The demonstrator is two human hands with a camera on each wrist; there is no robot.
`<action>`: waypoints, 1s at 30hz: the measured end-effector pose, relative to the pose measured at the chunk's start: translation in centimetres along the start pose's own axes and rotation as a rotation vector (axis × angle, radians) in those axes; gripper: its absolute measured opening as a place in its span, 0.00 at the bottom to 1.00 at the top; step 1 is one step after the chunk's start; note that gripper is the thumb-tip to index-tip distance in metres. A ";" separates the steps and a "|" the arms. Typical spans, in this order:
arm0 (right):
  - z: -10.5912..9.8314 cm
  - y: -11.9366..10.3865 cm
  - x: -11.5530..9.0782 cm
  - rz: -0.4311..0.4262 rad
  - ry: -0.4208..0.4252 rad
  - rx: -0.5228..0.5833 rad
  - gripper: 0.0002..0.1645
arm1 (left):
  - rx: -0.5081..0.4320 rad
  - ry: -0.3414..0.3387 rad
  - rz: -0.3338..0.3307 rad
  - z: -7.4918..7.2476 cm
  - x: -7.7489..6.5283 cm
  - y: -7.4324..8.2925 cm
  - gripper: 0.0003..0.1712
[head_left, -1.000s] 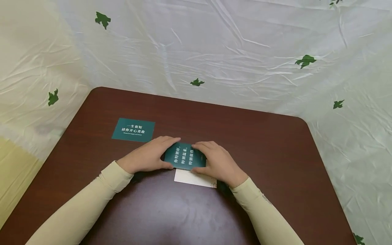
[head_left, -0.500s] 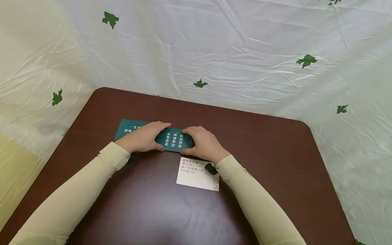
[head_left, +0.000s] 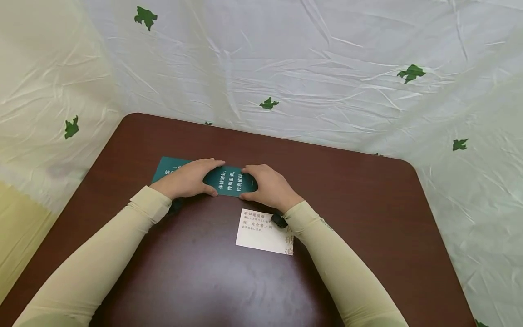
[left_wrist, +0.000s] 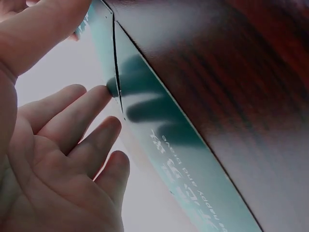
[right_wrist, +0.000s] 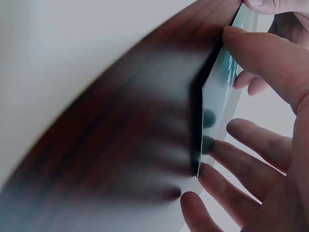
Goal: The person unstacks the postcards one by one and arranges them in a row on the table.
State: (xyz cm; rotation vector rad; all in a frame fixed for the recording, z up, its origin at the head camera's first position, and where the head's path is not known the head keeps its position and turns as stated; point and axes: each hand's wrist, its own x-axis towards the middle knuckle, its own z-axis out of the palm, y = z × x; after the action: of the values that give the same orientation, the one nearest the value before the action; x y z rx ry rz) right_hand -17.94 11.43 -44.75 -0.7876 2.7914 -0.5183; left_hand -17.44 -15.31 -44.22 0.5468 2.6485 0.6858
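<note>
L hand (head_left: 185,179) and R hand (head_left: 271,187) both grasp the same thing, a teal rectangular paper card w/ white vertical Chinese characters (head_left: 229,181), one hand at each end. On each, thumb's at the near edge, forefinger at the far edge, rest of the fingers fanned loosely past the end. Prob. held by the edges so the printed face is left uncovered, & from both ends so it sits level w/o twisting. It's face up, low over the table, btwn the hands.

Just beyond its left end, partly under L hand, is a second teal rectangular card w/ white print (head_left: 165,165). The two meet at a thin dark line in the L wrist view; can't tell if edges overlap or just abut.

Nearer the person, apart from both teal ones: a white rectangular card w/ brown lettering (head_left: 261,237), its top right corner hidden by a small black unit (head_left: 279,221) at the R wrist.

Pale yellow-green sleeves (head_left: 118,240) cover both arms. All on a dark red-brown wood-grain table w/ rounded corners (head_left: 367,204); behind, wrinkled white cloth (head_left: 184,68) w/ green leaf-like patches (head_left: 145,18).
</note>
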 end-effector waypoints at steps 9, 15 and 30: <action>0.3 -0.7 0.0 -0.002 -0.013 -0.030 0.45 | -0.006 -0.004 -0.013 0.4 -0.3 -0.5 0.53; 0.3 -1.2 0.6 0.001 -0.013 -0.061 0.44 | -0.004 0.005 -0.015 0.2 -0.2 -0.9 0.53; -0.3 -1.0 0.2 0.009 0.000 -0.026 0.44 | 0.053 0.068 0.068 0.7 -0.8 -0.3 0.56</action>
State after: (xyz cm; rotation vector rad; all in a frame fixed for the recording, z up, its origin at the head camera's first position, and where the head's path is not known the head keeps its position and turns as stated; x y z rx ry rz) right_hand -17.72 10.56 -44.14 -0.7802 2.8059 -0.4817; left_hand -16.54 -15.63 -44.72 0.6416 2.7293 0.6667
